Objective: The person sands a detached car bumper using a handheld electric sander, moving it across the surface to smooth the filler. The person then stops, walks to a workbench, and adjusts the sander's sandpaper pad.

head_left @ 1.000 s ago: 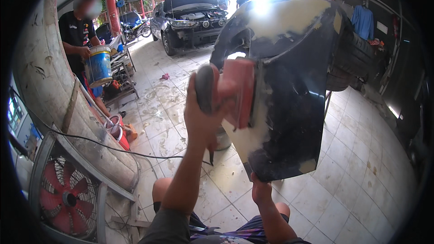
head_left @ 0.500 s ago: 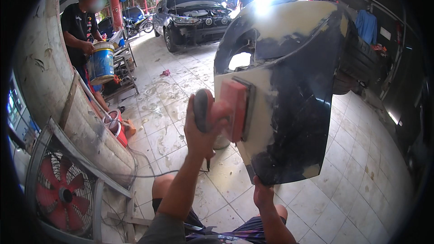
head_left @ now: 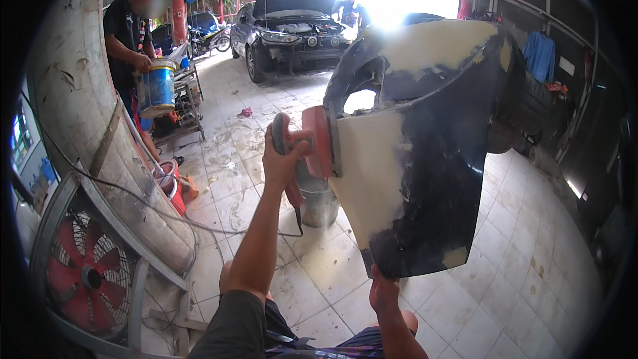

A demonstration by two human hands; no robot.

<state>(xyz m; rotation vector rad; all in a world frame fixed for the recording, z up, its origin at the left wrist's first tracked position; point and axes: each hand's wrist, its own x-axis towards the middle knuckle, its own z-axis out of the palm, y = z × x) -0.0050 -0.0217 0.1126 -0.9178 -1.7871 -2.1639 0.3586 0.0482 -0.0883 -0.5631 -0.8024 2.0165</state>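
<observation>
My left hand (head_left: 282,163) is wrapped round the grip of a red electric sander (head_left: 318,143) with a dark handle top. The sander stands on edge, its pad at the left edge of a car bumper (head_left: 442,193). Patches of tan filler cover the bumper's dark surface, and there is a round opening in its upper left. At the bumper's bottom corner my right hand (head_left: 383,289) grips the edge; some of its fingers are hidden behind the panel. A cord (head_left: 219,230) runs from the sander away to the left. Fine dust shows below it.
Behind the sander stands a round drum (head_left: 319,203). A red-bladed fan (head_left: 90,276) in a metal frame is near left, beside a pillar (head_left: 86,113). A person at far left holds a blue bucket (head_left: 158,86). A car (head_left: 292,40) with raised hood stands beyond.
The sander in my left hand has moved left, from the filler patch to the bumper's left edge. My right hand keeps its grip on the bottom corner. The view has shifted slightly.
</observation>
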